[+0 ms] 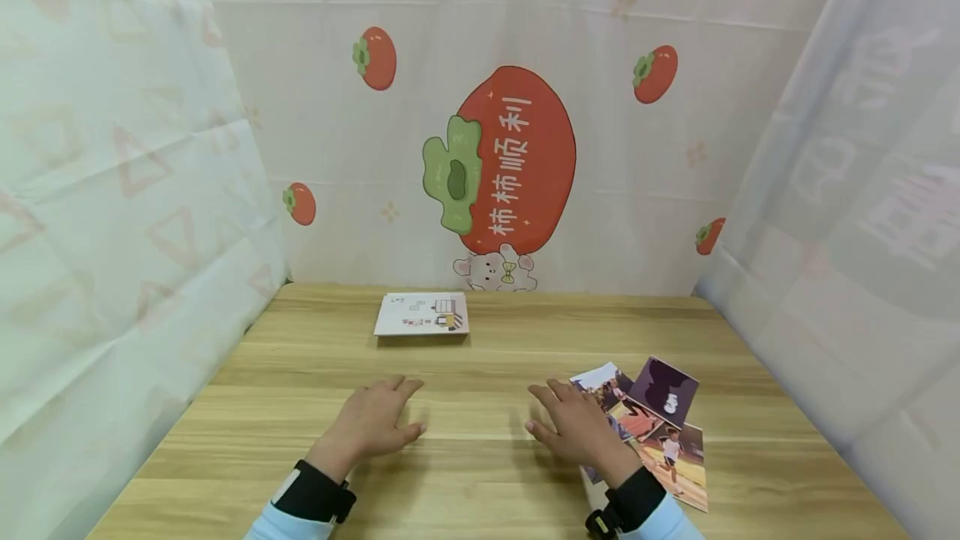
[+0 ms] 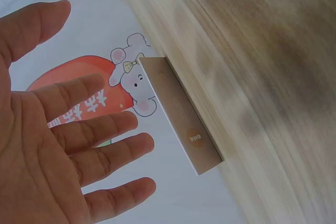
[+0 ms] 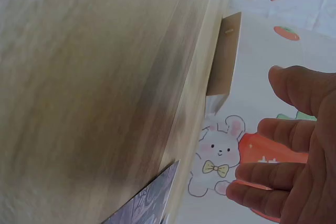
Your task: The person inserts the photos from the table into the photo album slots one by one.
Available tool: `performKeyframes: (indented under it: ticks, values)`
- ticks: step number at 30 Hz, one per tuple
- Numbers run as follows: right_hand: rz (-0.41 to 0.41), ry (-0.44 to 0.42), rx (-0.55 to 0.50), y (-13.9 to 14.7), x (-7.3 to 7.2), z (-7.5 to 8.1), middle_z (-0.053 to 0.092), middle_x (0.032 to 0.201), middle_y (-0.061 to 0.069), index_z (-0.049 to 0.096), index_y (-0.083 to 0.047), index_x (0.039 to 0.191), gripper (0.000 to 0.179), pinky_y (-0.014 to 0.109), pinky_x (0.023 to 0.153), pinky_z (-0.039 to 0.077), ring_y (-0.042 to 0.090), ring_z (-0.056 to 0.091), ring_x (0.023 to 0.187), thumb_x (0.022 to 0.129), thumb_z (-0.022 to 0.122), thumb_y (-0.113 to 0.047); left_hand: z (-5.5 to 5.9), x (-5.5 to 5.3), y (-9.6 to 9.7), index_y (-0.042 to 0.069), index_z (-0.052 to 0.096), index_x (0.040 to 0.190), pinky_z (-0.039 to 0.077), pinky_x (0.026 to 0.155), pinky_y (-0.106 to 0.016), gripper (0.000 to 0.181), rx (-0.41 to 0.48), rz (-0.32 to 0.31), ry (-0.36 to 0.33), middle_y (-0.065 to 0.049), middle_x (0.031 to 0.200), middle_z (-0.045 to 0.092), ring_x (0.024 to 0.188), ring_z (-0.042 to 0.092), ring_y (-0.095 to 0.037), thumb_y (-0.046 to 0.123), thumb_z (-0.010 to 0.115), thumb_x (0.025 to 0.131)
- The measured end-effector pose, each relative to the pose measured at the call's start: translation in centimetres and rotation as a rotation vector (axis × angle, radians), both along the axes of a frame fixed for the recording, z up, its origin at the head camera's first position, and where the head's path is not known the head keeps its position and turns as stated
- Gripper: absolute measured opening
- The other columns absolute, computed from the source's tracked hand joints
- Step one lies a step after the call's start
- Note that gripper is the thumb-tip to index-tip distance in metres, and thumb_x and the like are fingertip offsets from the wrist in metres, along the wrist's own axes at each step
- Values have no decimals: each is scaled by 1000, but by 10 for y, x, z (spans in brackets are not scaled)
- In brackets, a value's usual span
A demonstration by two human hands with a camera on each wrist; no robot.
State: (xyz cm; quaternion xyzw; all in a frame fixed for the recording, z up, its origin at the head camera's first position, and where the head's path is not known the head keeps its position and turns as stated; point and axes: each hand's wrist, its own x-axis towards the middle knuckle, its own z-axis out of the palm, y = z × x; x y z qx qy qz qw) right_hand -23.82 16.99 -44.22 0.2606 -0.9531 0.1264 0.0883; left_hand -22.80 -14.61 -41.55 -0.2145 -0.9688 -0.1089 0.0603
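My left hand [image 1: 377,421] hovers over the wooden table with fingers spread and holds nothing. Its palm and loosely extended fingers fill the side of the left wrist view. Opposite it, my right hand [image 1: 576,423] is also empty, fingers extended, just left of several loose photo cards [image 1: 664,390] and partly covering them from the head camera. Farther back stands a white box-like item [image 1: 422,314] with a line drawing on top; its brown side [image 2: 181,114] shows in the left wrist view. Neither hand touches it.
The wooden table [image 1: 480,365] reaches back to a white cloth [image 1: 622,190] printed with red persimmons and a small rabbit. More cloth hangs along the left [image 1: 135,148] and right [image 1: 847,190] sides.
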Motion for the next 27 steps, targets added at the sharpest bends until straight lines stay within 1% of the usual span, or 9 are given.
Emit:
performKeyframes:
  ticks: [3, 7, 9, 13, 16, 20, 22, 25, 27]
  values:
    - [9, 6, -1, -2, -2, -1, 47, 130, 25, 50, -9, 132, 52, 66, 86, 32, 45, 44, 115, 90, 59, -38, 0, -4, -1, 5, 54, 127, 42, 82, -55, 59, 6, 3, 11, -22, 123, 53, 105, 54, -39, 39, 67, 81]
    - [25, 8, 2, -9, -8, 1, 47, 129, 25, 50, -8, 132, 51, 64, 87, 33, 45, 45, 115, 90, 59, -35, 1, -16, -1, 4, 53, 126, 43, 82, -54, 58, 15, -6, 30, -23, 122, 53, 106, 54, -38, 36, 68, 81]
    - [41, 10, 2, -13, -14, 2, 47, 129, 26, 49, -7, 132, 50, 62, 88, 34, 44, 46, 114, 90, 59, -34, 2, -27, 0, 3, 53, 126, 43, 82, -54, 57, 17, -5, 34, -22, 122, 53, 106, 53, -38, 35, 68, 82]
    - [70, -7, -16, -23, -28, 7, 47, 129, 25, 48, -6, 132, 50, 59, 88, 36, 43, 46, 115, 91, 59, -33, 5, -52, 4, 2, 52, 127, 46, 79, -48, 55, -1, 9, 47, -20, 121, 54, 103, 55, -35, 31, 68, 82]
    - [83, -26, -23, -30, -37, 11, 47, 129, 25, 48, -5, 132, 50, 58, 87, 37, 42, 46, 115, 91, 59, -31, 4, -70, 8, 3, 53, 126, 48, 75, -45, 52, -13, 17, 59, -18, 117, 55, 97, 57, -32, 26, 68, 82]
    - [97, -37, -3, -41, -47, 12, 49, 127, 23, 48, -4, 132, 49, 55, 87, 38, 40, 47, 114, 92, 57, -31, -2, -89, 8, 3, 54, 123, 48, 68, -43, 46, -22, 31, 78, -17, 106, 57, 87, 58, -31, 20, 67, 82]
    - [98, -49, 4, -47, -53, 12, 49, 127, 21, 47, -4, 132, 49, 54, 87, 39, 39, 48, 113, 92, 56, -31, -7, -98, 7, 2, 54, 122, 48, 68, -44, 45, -29, 53, 92, -17, 106, 56, 88, 57, -32, 19, 66, 83]
    - [86, -70, 7, -55, -59, 10, 49, 129, 19, 47, -6, 134, 48, 54, 88, 38, 37, 47, 114, 92, 57, -28, -14, -109, 4, 1, 53, 125, 47, 72, -48, 47, -25, 94, 99, -19, 111, 55, 94, 55, -37, 18, 65, 83]
    - [76, -74, 15, -62, -63, 9, 50, 128, 17, 47, -7, 133, 48, 54, 88, 37, 36, 48, 114, 91, 59, -26, -20, -115, 2, 2, 52, 127, 45, 76, -50, 49, -39, 121, 108, -20, 116, 54, 101, 53, -38, 18, 64, 83]
